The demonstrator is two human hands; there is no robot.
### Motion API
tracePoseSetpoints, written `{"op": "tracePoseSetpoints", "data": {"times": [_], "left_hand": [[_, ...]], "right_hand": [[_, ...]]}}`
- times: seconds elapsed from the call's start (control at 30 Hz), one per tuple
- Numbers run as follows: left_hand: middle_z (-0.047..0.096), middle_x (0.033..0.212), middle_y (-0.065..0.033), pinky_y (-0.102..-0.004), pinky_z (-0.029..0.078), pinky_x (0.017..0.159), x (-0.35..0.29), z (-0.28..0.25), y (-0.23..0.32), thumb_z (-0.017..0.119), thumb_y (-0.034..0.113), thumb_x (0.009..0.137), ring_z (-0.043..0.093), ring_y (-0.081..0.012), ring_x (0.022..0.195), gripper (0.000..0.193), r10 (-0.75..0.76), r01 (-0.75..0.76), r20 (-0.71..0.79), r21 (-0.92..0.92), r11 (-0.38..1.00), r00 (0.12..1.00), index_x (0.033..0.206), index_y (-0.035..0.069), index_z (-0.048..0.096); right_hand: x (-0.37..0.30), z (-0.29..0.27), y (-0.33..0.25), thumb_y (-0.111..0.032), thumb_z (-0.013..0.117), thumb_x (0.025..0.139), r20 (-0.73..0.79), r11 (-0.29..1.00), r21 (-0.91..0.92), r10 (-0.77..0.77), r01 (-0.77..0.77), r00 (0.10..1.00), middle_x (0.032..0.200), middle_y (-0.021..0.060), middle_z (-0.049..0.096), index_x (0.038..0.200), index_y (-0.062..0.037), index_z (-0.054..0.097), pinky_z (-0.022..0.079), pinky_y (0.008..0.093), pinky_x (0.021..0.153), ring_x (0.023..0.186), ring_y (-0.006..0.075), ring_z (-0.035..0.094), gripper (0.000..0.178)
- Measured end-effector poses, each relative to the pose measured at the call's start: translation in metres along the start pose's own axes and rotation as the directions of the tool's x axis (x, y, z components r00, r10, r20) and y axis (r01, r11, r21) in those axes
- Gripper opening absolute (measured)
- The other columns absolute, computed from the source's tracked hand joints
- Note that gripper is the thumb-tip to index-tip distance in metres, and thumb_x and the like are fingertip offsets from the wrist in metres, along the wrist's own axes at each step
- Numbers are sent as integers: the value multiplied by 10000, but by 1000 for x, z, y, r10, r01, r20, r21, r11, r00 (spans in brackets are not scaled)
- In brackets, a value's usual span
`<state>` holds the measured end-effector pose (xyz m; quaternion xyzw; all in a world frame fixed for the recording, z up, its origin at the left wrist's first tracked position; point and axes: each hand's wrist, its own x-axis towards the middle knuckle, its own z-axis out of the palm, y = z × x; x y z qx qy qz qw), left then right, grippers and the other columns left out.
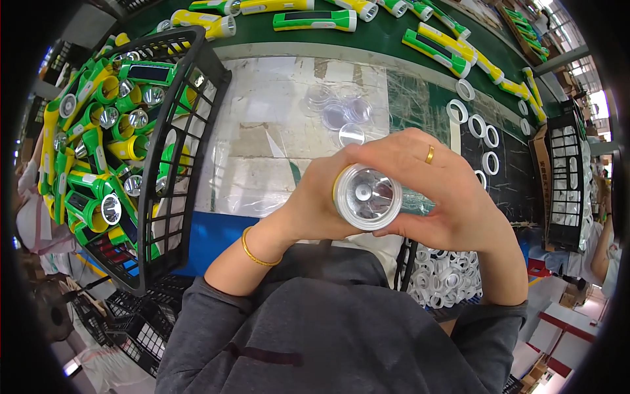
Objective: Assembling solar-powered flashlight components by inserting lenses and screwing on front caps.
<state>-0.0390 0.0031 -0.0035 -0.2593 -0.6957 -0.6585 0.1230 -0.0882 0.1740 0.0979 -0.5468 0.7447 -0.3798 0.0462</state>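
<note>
A flashlight stands upright in front of me, its round head facing up. Inside the head I see a shiny reflector with a small bulb at its centre, ringed by a pale rim. My left hand is closed around the flashlight's body, which it mostly hides; a sliver of yellow shows. The thumb and fingers of my right hand curve around the rim from the right and grip it. Just beyond the hands, several clear round lenses lie on the worktop.
A black crate heaped with green and yellow flashlights stands at the left. White rings lie at the right, and more fill a container below. Flashlights line the green belt at the back. Another crate stands far right.
</note>
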Motion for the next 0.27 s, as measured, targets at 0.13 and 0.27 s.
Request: {"op": "tracePoseSetpoints", "data": {"times": [0.13, 0.27], "left_hand": [[632, 973, -107, -321, 502, 727, -5, 3, -2, 864, 175, 606, 656, -244, 870, 610, -85, 86, 25, -24, 996, 996, 1112, 62, 543], [641, 1061, -111, -323, 515, 755, -4, 18, 3, 822, 251, 700, 658, -248, 929, 568, -111, 182, -242, 293, 939, 964, 1166, 100, 534]], "right_hand": [[-2, -2, -2, -220, 826, 593, 76, 998, 28, 52, -54, 996, 964, 111, 627, 1220, -24, 580, 459, 390, 804, 858, 301, 584, 702], [-6, 4, -1, -278, 849, 572, -69, 967, -212, 127, -139, 990, 948, 107, 611, 1240, -39, 571, 458, 380, 790, 839, 289, 571, 761]]}}
